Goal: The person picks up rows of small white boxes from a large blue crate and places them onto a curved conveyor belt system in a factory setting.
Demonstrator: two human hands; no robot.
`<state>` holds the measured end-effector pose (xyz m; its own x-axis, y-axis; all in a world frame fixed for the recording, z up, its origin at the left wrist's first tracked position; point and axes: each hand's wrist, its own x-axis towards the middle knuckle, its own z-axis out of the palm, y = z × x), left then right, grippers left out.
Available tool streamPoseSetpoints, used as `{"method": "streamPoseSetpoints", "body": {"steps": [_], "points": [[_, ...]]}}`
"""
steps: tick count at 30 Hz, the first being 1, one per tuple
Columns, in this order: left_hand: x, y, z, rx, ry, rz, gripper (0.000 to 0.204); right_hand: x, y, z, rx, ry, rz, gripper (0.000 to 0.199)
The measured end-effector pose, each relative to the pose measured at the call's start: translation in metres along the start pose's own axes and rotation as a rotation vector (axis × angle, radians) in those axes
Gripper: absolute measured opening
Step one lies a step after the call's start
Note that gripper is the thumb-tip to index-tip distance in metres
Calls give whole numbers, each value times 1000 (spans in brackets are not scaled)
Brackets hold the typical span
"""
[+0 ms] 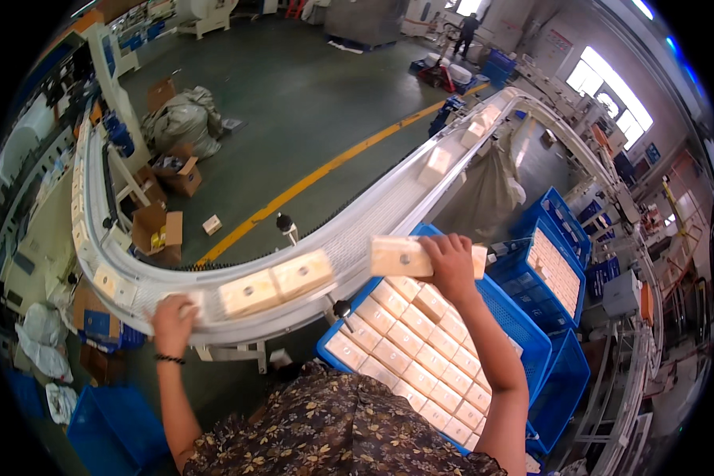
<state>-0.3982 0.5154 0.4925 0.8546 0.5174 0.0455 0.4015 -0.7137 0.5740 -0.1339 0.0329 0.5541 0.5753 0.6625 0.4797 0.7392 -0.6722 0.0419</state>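
My right hand [450, 266] is closed around cream rectangular packs [397, 258], held above a blue crate [535, 345]. The hand covers their middle, so I cannot tell whether it is one long pack or two end to end. Rows of similar cream packs [420, 347] fill much of this crate. On the left, my left hand [174, 321] is at the near edge of the curved conveyor [349, 246], against a blurred pack [197, 305]. Motion smears its fingers. Just right of it, two packs [276, 284] lie end to end on the belt.
More packs [438, 164] sit farther up the belt. Other blue crates [563, 369] stand at right, one filled with packs [553, 270]. A blue bin [115, 428] is at lower left. Cardboard boxes [157, 230] and a grey sack [184, 123] lie beyond the conveyor. A person [466, 36] stands far off.
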Motion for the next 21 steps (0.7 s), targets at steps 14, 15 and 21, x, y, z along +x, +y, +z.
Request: {"method": "streamPoseSetpoints", "body": {"steps": [14,15,21], "points": [[-5,94,42,-118,292,402,29,134,-188,91,300,-337,-518,92],[0,92,49,-257,197,317,44,139,-174,95,304,-262,-485,83],[21,66,88,297,-52,389,63,120,-150,101,342,-196,-290,66]]}}
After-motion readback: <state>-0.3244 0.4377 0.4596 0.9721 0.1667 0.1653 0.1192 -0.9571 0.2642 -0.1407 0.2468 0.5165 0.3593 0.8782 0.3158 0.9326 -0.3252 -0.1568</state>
